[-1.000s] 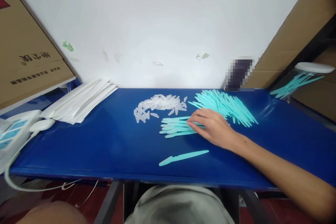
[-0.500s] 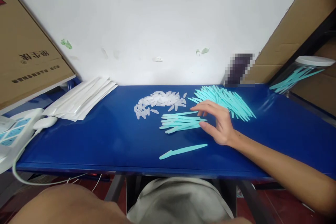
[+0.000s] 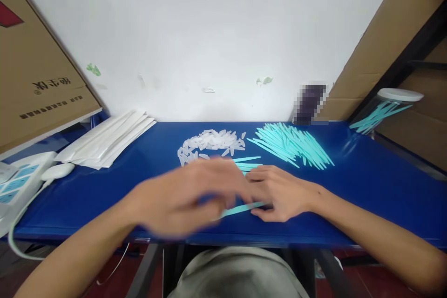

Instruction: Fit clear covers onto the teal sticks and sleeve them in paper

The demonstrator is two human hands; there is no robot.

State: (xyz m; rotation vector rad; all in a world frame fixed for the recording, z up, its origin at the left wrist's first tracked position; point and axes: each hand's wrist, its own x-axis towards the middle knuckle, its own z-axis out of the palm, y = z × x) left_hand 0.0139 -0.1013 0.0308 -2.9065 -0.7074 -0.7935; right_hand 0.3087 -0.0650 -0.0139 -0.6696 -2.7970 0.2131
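My right hand (image 3: 283, 193) rests on the blue table (image 3: 370, 191), fingers curled together at the right end of a single teal plastic stick (image 3: 240, 208) and gripping it. My left hand (image 3: 188, 195) hovers just left of it, smeared by motion, covering the stick's left part; its fingers cannot be made out. Behind the hands lies a small row of teal sticks (image 3: 248, 163), partly hidden. A large heap of teal sticks (image 3: 293, 144) and a pile of small clear plastic caps (image 3: 209, 142) lie further back.
White paper sleeves (image 3: 108, 137) are stacked at the back left beside a cardboard box (image 3: 38, 79). A white device with a cable (image 3: 21, 181) sits at the left edge. At the right, a tilted jar (image 3: 382, 111) holds more teal sticks.
My left hand has come up from below into view over the table. My right hand left the small row of sticks and moved nearer, onto the single stick.
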